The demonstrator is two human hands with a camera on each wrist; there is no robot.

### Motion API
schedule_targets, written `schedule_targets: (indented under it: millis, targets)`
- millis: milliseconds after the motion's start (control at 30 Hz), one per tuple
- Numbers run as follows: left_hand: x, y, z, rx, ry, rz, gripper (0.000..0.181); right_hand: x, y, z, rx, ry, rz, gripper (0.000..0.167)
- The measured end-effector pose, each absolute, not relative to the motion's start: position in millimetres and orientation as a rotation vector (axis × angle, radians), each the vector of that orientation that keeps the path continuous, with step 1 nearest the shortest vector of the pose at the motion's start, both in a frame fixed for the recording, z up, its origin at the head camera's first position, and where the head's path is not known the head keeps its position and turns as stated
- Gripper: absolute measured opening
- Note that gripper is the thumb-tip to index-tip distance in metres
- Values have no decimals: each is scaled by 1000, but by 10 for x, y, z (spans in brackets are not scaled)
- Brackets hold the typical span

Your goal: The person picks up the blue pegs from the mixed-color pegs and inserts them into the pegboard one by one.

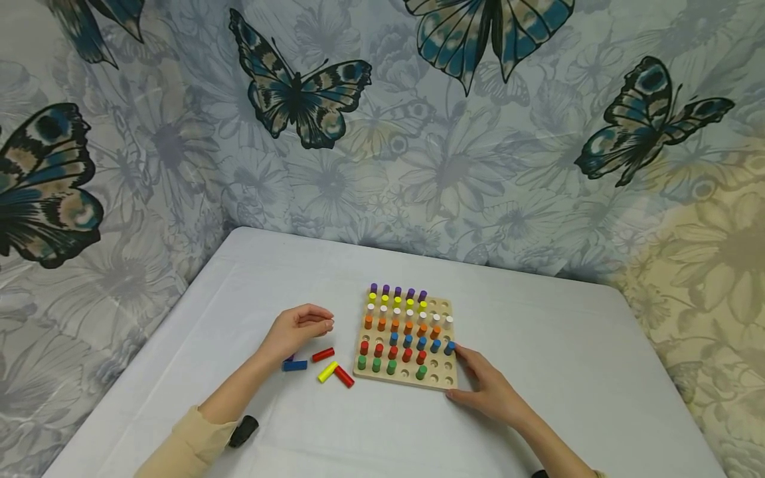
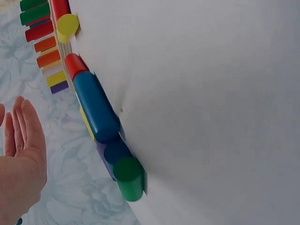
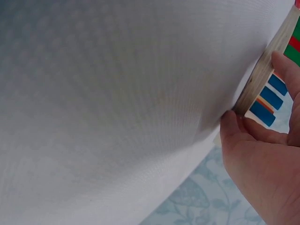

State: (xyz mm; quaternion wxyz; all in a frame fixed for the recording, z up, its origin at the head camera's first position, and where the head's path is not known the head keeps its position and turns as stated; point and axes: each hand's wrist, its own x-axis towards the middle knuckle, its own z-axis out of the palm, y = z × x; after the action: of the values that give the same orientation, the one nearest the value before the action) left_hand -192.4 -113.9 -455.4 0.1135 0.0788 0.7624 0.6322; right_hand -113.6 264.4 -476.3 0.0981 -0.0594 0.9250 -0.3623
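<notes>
A wooden pegboard (image 1: 439,382) stands on the table with rows of purple, yellow, white, orange, blue, red and green pegs; some holes hold no peg. At its right side, my right hand (image 1: 487,392) grips the board's edge between thumb and fingers, which the right wrist view shows up close. My left hand (image 1: 299,328) hovers left of the board, fingers loosely extended with nothing seen in them. Below it lie loose pegs: a blue peg (image 1: 295,366), a red peg (image 1: 323,354), a yellow peg (image 1: 327,372), another red peg (image 1: 344,377) and a green peg (image 2: 129,180).
A white cloth covers the table (image 1: 538,318). Behind it rises a wall covering (image 1: 382,166) patterned with butterflies and flowers. A black object (image 1: 244,431) shows beside the left forearm. A purple peg (image 2: 104,157) lies partly hidden behind the blue one.
</notes>
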Motion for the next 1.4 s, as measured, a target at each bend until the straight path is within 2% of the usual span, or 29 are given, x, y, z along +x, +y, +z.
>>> schedule_targets:
  millis: [133, 500, 767, 1000, 1167, 1400]
  targets:
    - [-1897, -1228, -4569, 241, 2289, 1797, 35, -1137, 2649, -4768, -176, 2730, -1079, 90]
    - [-1795, -1395, -4551, 250, 2529, 1509, 20, -1132, 2654, -4776, -193, 2739, -1075, 89]
    - [-1713, -1495, -4552, 363, 2557, 1413, 19, -1138, 2660, -4775, -199, 2733, -1086, 89]
    - [-1646, -1543, -4576, 536, 2590, 1308, 10, -1140, 2659, -4782, -195, 2721, -1094, 89]
    - [-1599, -1522, -4545, 619, 2680, 1142, 11, -1143, 2663, -4784, -187, 2723, -1095, 90]
    - [-1541, -1427, -4507, 551, 2826, 855, 13, -1136, 2659, -4788, -192, 2725, -1099, 89]
